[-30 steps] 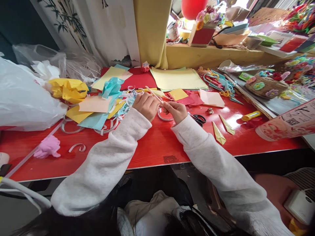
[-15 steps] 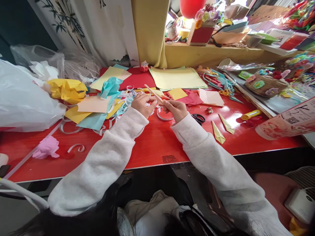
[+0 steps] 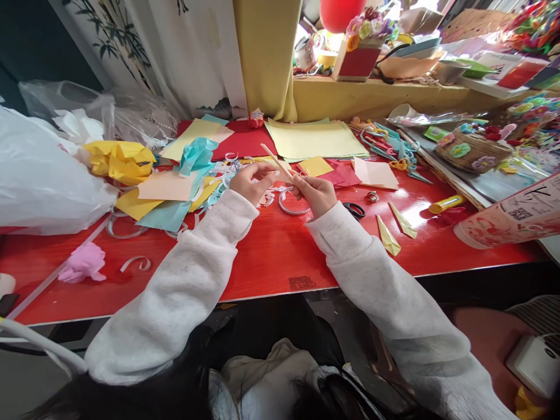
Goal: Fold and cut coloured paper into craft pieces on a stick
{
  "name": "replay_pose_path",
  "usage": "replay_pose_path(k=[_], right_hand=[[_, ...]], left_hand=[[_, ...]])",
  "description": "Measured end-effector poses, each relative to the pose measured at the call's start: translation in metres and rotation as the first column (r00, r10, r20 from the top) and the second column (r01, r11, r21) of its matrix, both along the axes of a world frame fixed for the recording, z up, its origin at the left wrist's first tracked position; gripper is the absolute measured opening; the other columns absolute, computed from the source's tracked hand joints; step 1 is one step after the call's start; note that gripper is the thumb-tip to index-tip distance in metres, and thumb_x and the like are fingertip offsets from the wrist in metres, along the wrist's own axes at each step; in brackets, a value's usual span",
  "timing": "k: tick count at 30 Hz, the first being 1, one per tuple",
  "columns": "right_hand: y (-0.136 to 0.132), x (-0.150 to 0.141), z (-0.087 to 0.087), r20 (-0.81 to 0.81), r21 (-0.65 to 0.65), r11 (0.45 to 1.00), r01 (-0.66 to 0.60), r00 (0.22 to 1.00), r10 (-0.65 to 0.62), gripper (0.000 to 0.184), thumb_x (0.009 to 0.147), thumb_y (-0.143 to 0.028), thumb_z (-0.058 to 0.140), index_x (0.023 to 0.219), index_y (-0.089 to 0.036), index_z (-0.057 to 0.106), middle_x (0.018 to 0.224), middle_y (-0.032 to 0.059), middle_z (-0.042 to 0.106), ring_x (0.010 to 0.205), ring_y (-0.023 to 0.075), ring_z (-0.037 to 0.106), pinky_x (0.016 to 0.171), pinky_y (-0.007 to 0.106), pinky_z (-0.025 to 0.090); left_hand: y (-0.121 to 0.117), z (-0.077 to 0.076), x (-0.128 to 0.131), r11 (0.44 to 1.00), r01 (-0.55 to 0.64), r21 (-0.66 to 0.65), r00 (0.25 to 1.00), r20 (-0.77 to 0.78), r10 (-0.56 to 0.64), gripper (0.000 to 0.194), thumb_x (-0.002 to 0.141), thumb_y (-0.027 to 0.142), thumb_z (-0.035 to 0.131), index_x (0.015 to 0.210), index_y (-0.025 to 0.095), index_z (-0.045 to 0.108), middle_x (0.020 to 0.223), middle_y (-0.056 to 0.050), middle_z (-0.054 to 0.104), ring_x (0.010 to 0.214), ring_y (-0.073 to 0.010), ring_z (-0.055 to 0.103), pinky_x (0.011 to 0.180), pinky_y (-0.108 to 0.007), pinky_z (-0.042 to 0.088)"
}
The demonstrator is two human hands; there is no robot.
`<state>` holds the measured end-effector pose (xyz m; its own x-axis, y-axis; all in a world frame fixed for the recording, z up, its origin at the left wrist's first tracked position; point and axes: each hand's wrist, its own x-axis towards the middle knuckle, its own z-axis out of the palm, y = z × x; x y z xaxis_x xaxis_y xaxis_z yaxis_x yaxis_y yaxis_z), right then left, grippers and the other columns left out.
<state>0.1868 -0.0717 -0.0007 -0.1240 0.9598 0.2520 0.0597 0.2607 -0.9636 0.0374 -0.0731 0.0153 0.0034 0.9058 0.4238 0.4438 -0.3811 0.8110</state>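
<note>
A narrow, pale pink folded paper strip slants up and to the left between my hands. My right hand pinches its lower end between thumb and fingers. From the left, my left hand has its thumb and forefinger closed at the strip's middle; its other fingers are curled and partly hidden. Below the strip, a ring of tape or ribbon lies on the red table. Black-handled scissors lie right of my right hand, partly covered by my sleeve. Two folded yellow paper points are farther right.
Coloured paper sheets lie at the back. White curled scraps and a crumpled yellow paper crowd the left, beside a white plastic bag. A pink patterned cup and a yellow tube are at the right.
My left hand has shifted slightly left and its thumb has moved up. The strip has tilted a little steeper and moved right with my right hand.
</note>
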Motion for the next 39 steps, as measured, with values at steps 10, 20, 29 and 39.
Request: replay_pose_path(k=[10,20,29,39], right_hand=[[-0.003,0.001,-0.002,0.199,0.133,0.991,-0.013,0.98,-0.014,0.041,0.07,-0.053,0.044,0.062,-0.014,0.056,0.053,-0.0008,0.049,0.049,0.006,0.043,0.05,0.02,0.036],[0.0,0.004,-0.005,0.356,0.199,0.98,-0.017,0.933,-0.056,0.044,0.074,-0.052,0.038,0.06,-0.014,0.055,0.053,-0.0001,0.05,0.049,0.0062,0.044,0.049,0.02,0.034],[0.001,0.004,-0.009,0.392,0.211,0.977,-0.04,0.919,-0.047,0.045,0.075,-0.052,0.036,0.063,-0.014,0.058,0.052,-0.0003,0.049,0.048,0.0063,0.042,0.048,0.02,0.033],[-0.002,0.003,-0.002,0.243,0.108,0.993,-0.042,0.97,0.014,0.043,0.07,-0.054,0.043,0.055,-0.014,0.051,0.049,-0.001,0.044,0.048,0.0058,0.042,0.046,0.019,0.033]], left_hand=[[-0.003,0.003,0.003,0.961,0.14,-0.24,0.987,0.114,-0.115,0.022,0.059,0.029,0.062,0.073,0.012,0.064,0.071,-0.004,0.065,0.073,-0.0173,0.057,0.069,-0.029,0.044],[-0.001,0.0,0.001,0.936,0.236,-0.262,0.957,0.228,-0.178,0.019,0.061,0.025,0.058,0.072,0.012,0.064,0.069,-0.004,0.065,0.071,-0.0157,0.058,0.07,-0.029,0.044],[0.001,-0.002,0.001,0.943,0.185,-0.277,0.971,0.202,-0.132,0.016,0.059,0.026,0.058,0.068,0.015,0.064,0.062,-0.001,0.062,0.065,-0.0142,0.055,0.064,-0.027,0.043],[0.001,-0.005,0.001,0.998,0.027,-0.055,0.998,-0.062,-0.03,0.02,0.063,0.026,0.055,0.079,0.014,0.06,0.072,-0.002,0.058,0.065,-0.013,0.051,0.063,-0.027,0.041]])
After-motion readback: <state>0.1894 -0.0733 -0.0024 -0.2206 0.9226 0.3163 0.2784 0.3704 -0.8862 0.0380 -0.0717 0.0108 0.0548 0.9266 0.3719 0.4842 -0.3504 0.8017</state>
